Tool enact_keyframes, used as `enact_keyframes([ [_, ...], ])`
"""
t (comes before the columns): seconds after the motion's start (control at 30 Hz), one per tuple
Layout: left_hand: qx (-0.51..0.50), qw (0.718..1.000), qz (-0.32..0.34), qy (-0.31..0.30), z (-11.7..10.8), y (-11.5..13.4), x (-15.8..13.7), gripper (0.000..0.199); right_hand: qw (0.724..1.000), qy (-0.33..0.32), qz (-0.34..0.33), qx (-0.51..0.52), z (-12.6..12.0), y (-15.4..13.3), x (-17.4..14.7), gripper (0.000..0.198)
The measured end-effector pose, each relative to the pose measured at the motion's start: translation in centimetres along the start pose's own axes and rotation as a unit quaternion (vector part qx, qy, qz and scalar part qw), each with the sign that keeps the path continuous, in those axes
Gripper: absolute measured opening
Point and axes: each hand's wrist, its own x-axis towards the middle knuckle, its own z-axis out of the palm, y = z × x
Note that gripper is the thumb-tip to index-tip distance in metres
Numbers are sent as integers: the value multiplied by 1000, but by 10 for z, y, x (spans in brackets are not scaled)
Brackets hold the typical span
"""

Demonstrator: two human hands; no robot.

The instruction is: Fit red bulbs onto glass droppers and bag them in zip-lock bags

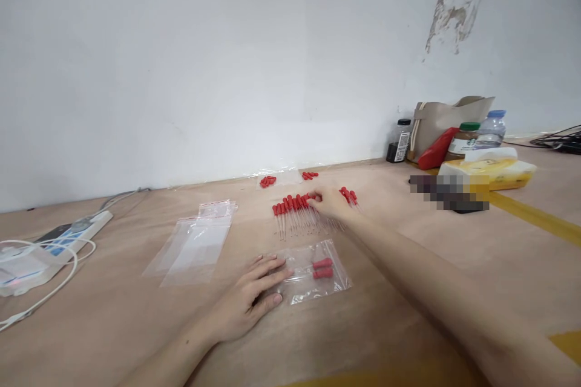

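We see a row of red-topped droppers (pixel 285 207) directly beneath the fingertips of the right hand (pixel 331 202), which covers part of the row; its fingers are drawn nearly together, and we cannot tell whether they grip one. Nearer us, the left hand (pixel 256 287), fingers loosely spread, rests on a clear bag (pixel 303 289) containing two droppers (pixel 322 274). Flat bags (pixel 195 248) and a power strip (pixel 102 224) lie leftward, a tissue pack (pixel 512 176) rightward.

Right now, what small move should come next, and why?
Probably lift one of the slim, red-bulbed clear droppers: the right hand is at their row, while the left hand rests on a clear plastic zip bag with two red bulbs inside.
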Motion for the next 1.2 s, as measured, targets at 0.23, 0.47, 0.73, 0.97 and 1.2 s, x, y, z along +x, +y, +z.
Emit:
enact_keyframes([
  [0.23,2,1000,11,-3,-2,1,-2,35,999,-4,33,-9,26,-2,27,18],
  [0.47,17,1000,7,-11,-1,1,0,38,996,-10,59,59,19,-7,36,3],
  [0.73,4,1000,-5,3,-3,2,0,40,951,115,90,271,-45,11,-5,14],
  [0.97,-13,999,-12,29,0,1,-1,45,849,157,186,469,-50,51,-87,12],
  [1.2,-28,999,-23,33,-2,3,-1,47,800,113,224,545,-27,38,-104,7],
])
